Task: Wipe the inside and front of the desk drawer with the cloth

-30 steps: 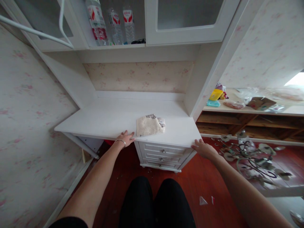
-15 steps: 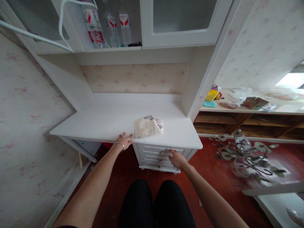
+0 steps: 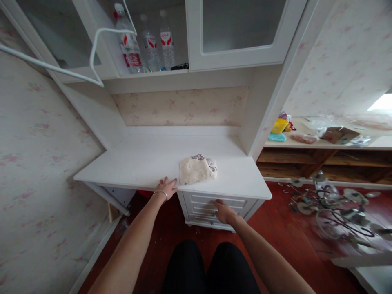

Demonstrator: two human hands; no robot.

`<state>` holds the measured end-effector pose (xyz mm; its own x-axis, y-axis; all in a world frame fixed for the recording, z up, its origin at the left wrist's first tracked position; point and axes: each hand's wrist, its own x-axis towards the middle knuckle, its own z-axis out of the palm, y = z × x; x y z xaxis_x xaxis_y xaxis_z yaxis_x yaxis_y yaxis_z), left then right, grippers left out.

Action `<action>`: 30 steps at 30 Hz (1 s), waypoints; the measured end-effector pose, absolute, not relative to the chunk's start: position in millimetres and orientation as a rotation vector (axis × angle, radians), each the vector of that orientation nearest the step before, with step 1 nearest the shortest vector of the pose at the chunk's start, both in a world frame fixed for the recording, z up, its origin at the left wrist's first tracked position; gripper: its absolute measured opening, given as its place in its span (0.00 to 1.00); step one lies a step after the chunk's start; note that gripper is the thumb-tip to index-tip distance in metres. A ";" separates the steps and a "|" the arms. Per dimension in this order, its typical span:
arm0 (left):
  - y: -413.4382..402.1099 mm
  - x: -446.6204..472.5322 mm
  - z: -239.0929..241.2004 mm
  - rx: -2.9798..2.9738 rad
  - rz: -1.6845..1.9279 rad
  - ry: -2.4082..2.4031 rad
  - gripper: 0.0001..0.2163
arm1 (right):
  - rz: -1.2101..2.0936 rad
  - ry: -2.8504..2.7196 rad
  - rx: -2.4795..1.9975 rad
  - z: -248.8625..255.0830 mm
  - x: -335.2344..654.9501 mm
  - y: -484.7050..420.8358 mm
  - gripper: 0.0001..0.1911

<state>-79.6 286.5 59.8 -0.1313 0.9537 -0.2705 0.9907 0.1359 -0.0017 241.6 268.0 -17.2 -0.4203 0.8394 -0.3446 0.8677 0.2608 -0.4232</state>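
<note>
My left hand (image 3: 165, 188), a bangle at its wrist, rests with fingers spread on the front edge of the white desk (image 3: 143, 159). Just right of its fingertips lies a folded cream cloth (image 3: 196, 170) with a dark pattern at one corner. My right hand (image 3: 224, 211) is at the top drawer (image 3: 199, 199) of the white drawer unit under the desktop. Its fingers are bent over the spot of the drawer knob and cover it. Lower knobs show below, partly behind the hand. The top drawer looks closed.
Above the desk, a cupboard (image 3: 241, 61) holds several plastic bottles (image 3: 168, 47). A white hanger-like wire frame (image 3: 94, 53) juts in at upper left. To the right stand a low wooden shelf (image 3: 306, 154) with clutter and a chandelier (image 3: 339, 208) on the red floor.
My right hand has moved left onto the top drawer's knob, which showed beside its fingers before. My left hand stays at the desk edge. The whole view has shifted slightly.
</note>
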 end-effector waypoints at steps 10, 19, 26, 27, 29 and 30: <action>285.8 -78.9 60.7 1.938 -0.265 2.209 0.27 | -0.795 2.379 1.727 -19.5 231.1 256.3 0.32; 285.0 -78.5 61.7 1.922 -0.255 2.195 0.27 | -0.741 2.384 1.779 -11.6 227.1 237.0 0.29; 285.9 -79.2 59.8 1.905 -0.244 2.187 0.27 | -0.668 2.389 1.767 -8.8 235.0 161.5 0.26; 284.7 -78.9 58.2 1.907 -0.235 2.192 0.27 | -0.674 2.402 1.755 -7.2 236.4 149.2 0.26; 280.5 -77.8 54.3 1.921 -0.199 2.213 0.27 | -0.710 2.414 1.739 -2.6 238.6 125.2 0.25; 277.6 -76.9 52.3 1.935 -0.172 2.231 0.26 | -0.734 2.412 1.739 0.1 239.5 113.2 0.26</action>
